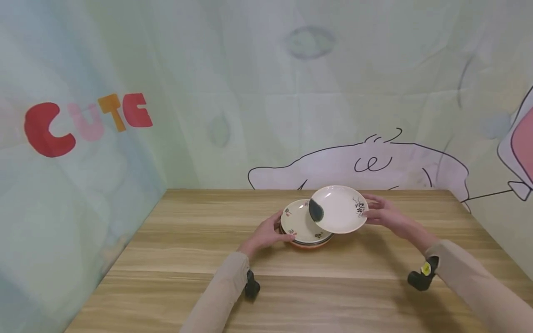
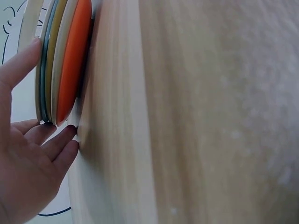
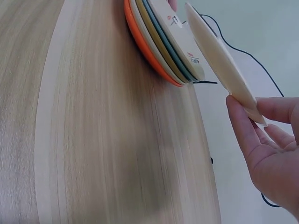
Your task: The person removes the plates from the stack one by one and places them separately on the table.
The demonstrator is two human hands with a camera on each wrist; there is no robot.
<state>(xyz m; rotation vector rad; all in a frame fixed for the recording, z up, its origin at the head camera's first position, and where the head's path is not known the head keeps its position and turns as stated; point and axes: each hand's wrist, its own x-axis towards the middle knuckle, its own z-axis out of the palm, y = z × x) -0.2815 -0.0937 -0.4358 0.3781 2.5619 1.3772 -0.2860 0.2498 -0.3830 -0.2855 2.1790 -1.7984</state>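
Observation:
My right hand (image 1: 387, 217) pinches a white plate (image 1: 341, 210) by its right rim, with the thumb on one face and fingers on the other in the right wrist view. Black floral print and a dark patch mark its upper face. The plate is raised and tilted, overlapping the right part of a plate stack (image 1: 297, 224) in the head view. My left hand (image 1: 265, 233) holds the left side of that stack, thumb at the front edge and fingers round the far side. Cream with small prints, the top plate lies over teal, mustard and cream rims, and an orange plate (image 2: 78, 51) is at the bottom.
The stack stands on a wood-grain table (image 1: 187, 240), toward its far edge. Behind the table hangs a pale green printed cloth (image 1: 200, 115) with a cartoon outline and coloured letters. A black wrist device (image 1: 424, 274) is on each sleeve.

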